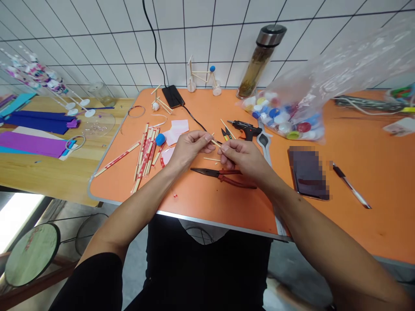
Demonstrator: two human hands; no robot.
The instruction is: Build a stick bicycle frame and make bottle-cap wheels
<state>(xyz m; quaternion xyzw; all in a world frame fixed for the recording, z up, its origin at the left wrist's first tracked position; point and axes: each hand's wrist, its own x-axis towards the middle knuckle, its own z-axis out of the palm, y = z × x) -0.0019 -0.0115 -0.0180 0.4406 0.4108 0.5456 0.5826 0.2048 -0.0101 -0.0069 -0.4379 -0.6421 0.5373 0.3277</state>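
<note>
Left hand (pixel 191 147) and right hand (pixel 243 159) are both closing on a short wooden stick (pixel 215 143), pinching it between thumbs and fingertips and holding it in the air above the orange tabletop (pixel 356 220), toward the middle of its near edge. Directly below the hands, red-handled pliers (pixel 223 177) are lying with their handles toward the right. A loose thin stick (pixel 212 159) is resting just above the pliers, near the right hand. Left of the left hand, a pile of red-patterned chopsticks (pixel 145 155) is lying with a blue pom-pom (pixel 160 139) beside it, and pink paper pieces (pixel 177 131) are sitting just beyond. Beyond the right hand, small scissors (pixel 226 134) and a black glue gun (pixel 244 129) are lying close together. A clear plastic bag of bottle caps (pixel 285 116) is slumping near the far edge, next to a glass tumbler (pixel 259 60). A small stick model (pixel 202 75) is standing against the far edge, and a pixelated phone (pixel 308 172) and a pen (pixel 350 185) are lying toward the right.
</note>
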